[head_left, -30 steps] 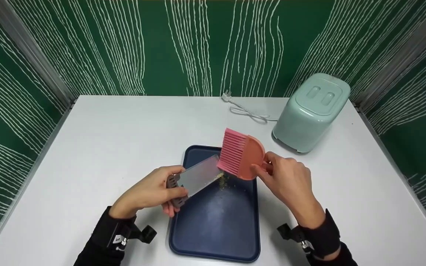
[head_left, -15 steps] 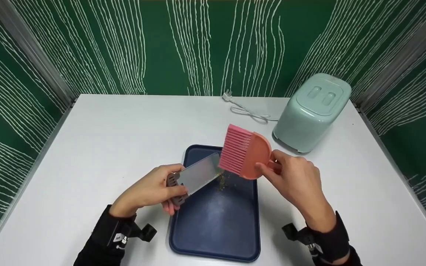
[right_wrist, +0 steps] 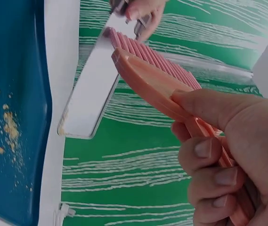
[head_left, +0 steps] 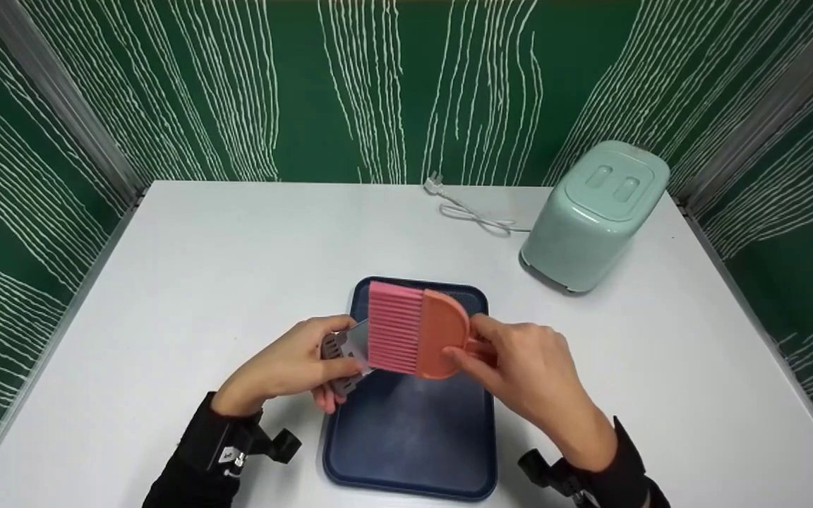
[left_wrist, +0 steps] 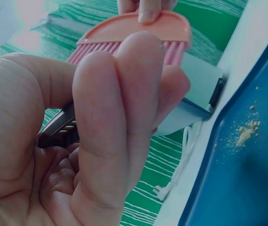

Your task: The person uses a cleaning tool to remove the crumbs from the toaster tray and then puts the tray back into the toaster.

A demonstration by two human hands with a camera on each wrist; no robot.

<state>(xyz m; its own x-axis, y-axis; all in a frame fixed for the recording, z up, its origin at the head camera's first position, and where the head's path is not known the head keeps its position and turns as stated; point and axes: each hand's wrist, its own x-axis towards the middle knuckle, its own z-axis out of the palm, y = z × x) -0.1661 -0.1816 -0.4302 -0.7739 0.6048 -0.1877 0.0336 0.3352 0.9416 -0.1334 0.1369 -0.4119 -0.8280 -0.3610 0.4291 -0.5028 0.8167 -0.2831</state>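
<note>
My left hand [head_left: 290,363] pinches the grey end of a flat metal crumb tray [right_wrist: 90,89], thumb on top, holding it tilted over the dark blue tray [head_left: 410,444]. My right hand [head_left: 537,363] grips the handle of a small orange hand brush [head_left: 443,333]. Its pink bristles [head_left: 394,327] point left and overlap most of the metal plate in the head view. A few crumbs cling to the plate's far end in the right wrist view. Below, loose yellowish crumbs [right_wrist: 11,129] lie scattered on the blue tray; the brush hides them in the head view.
A mint green toaster [head_left: 593,215] stands at the back right of the white table [head_left: 237,247]. Its white cord and plug [head_left: 473,212] lie on the table beside it. Green walls with white streaks [head_left: 406,92] enclose the back and sides.
The brush first shifted slightly right and up, then swept left and down across the metal plate toward my left hand. My left hand and the crumb tray have stayed nearly still.
</note>
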